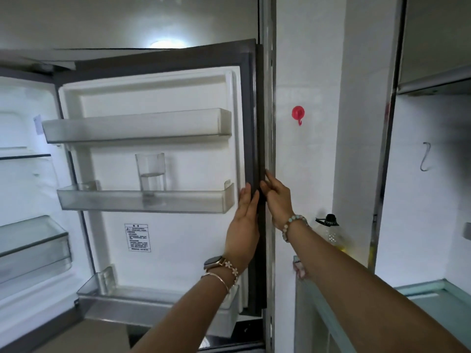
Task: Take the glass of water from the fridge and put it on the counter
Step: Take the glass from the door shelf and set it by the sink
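Observation:
The fridge door (178, 98) stands wide open, its inner side facing me. A clear glass of water (151, 174), about half full, stands upright in the middle door shelf (102, 201). My left hand (244, 225) lies flat against the inner side of the door's free edge, fingers together, well to the right of the glass. My right hand (277, 200) grips the outer side of that same dark edge (260, 123). Neither hand touches the glass.
The fridge interior (25, 174) with glass shelves is at the left. A white wall with a red hook (298, 114) is right of the door. A pale green counter (433, 296) lies lower right, with an oil bottle (330, 230) at its back corner.

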The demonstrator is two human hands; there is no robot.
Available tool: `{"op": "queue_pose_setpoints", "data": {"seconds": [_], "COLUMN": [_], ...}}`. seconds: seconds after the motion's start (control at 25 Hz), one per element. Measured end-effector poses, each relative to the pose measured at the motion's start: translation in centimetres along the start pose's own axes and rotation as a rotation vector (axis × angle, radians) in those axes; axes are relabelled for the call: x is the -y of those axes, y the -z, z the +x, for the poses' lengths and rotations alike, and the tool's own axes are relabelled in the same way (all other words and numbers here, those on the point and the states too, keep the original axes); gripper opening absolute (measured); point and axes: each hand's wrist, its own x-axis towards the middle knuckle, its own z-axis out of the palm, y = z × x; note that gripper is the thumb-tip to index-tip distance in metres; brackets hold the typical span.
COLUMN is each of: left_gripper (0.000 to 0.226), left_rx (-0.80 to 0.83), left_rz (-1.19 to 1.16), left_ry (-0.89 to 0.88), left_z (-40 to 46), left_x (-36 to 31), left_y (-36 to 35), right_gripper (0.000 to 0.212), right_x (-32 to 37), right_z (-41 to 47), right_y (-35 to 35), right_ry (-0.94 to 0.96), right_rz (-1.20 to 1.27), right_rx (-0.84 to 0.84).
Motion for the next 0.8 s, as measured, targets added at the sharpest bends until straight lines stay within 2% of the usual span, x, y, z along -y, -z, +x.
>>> {"op": "queue_pose_setpoints", "data": {"seconds": [0.16,0.36,0.52,0.6,0.68,0.8], "left_gripper": [0.067,0.052,0.035,0.026,0.025,0.039], "left_rx": [0.026,0.078,-0.032,-0.116,-0.208,-0.313], "left_rz": [-0.035,-0.107,-0.294,-0.403,-0.496,-0.572], "left_ry": [0.034,0.098,0.246,0.349,0.473,0.644], "left_z": [-0.2,-0.5,-1.8,-2.4,-3.1,-4.5], "left_x": [-0.5,-1.7,-3.3,-3.2,-2.4,-0.8], "left_y": [0.9,2.9,6.5,9.7,14.0,21.3], "right_gripper": [0.046,0.042,0.032,0.026,0.018,0.016], "right_x": [0.2,0.5,4.1,6.4,8.2,9.7], "right_z": [-1.0,-2.3,-4.7,-6.0,-7.3,-9.6], "right_y": [0.0,-0.4,-2.3,-4.2,-7.0,-12.1], "right_ry": [0.010,0.028,0.245,0.323,0.299,0.026], "right_rz": [-0.014,-0.014,0.056,0.198,0.358,0.591], "right_rx": [-0.010,-0.065,-0.099,-0.019,0.109,0.309]}}
